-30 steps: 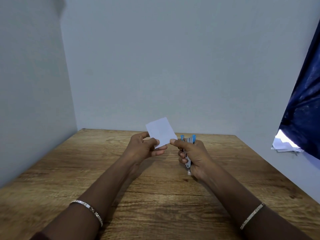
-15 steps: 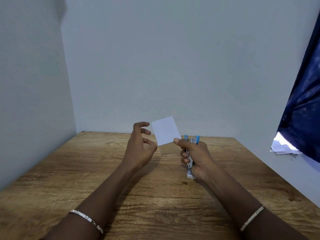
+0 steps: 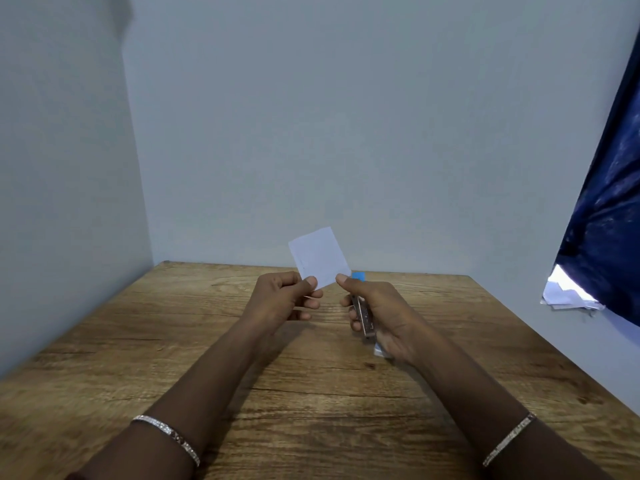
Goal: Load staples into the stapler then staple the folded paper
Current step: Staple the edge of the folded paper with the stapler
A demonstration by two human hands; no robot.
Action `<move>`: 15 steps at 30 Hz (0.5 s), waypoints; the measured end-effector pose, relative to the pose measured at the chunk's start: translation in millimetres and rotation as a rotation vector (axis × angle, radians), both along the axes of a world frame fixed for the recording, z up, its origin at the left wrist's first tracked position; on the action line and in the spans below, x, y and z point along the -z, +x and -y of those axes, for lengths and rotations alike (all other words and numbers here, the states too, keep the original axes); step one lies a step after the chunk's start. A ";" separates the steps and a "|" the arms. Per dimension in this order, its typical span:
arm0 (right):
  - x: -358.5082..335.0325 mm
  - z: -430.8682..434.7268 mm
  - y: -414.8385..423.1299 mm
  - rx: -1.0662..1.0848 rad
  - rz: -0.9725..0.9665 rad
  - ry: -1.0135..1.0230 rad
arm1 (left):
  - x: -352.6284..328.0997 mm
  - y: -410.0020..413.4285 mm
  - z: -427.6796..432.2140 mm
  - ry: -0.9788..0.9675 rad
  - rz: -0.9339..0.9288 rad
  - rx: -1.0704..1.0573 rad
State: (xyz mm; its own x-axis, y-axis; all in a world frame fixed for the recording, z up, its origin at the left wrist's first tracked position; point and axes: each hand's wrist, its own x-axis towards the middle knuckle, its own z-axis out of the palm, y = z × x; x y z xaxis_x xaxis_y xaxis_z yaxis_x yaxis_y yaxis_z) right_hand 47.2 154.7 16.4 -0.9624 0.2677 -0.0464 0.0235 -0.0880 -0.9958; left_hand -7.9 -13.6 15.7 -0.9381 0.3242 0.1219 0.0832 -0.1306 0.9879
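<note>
A small folded white paper (image 3: pixel 318 256) is held upright above the far middle of the wooden table (image 3: pixel 138 341). My left hand (image 3: pixel 282 299) pinches its lower left corner between thumb and fingers. My right hand (image 3: pixel 379 313) grips a small stapler (image 3: pixel 363 317) with a metal body and blue ends, and its thumb touches the paper's lower right corner. The palm hides most of the stapler. Both wrists wear thin bracelets.
Grey walls close the table in at the left and the back. A dark blue curtain (image 3: pixel 609 220) hangs at the right, with crumpled white paper (image 3: pixel 568 294) below it past the table's right edge.
Half a second ago my left hand was open and off the paper, which the right hand alone held. The left hand has closed on the paper's lower left corner.
</note>
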 end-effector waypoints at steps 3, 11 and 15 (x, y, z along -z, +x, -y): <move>0.7 2.0 0.0 -0.097 -0.017 0.000 | 0.6 1.4 -0.6 -0.006 -0.004 -0.003; 7.1 -5.8 -0.3 -0.174 -0.112 -0.107 | -4.9 3.2 0.5 0.013 -0.005 -0.001; 11.7 -10.1 -2.3 -0.208 -0.121 -0.186 | -5.3 6.4 -1.7 0.006 -0.018 0.032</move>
State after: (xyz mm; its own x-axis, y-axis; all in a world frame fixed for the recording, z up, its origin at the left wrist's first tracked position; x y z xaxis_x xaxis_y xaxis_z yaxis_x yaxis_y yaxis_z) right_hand 45.0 164.8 4.7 -0.9972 0.0615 0.0427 -0.0581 -0.2748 -0.9597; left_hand -1.5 -11.8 21.0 -0.9250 0.3530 0.1407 0.0967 -0.1393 0.9855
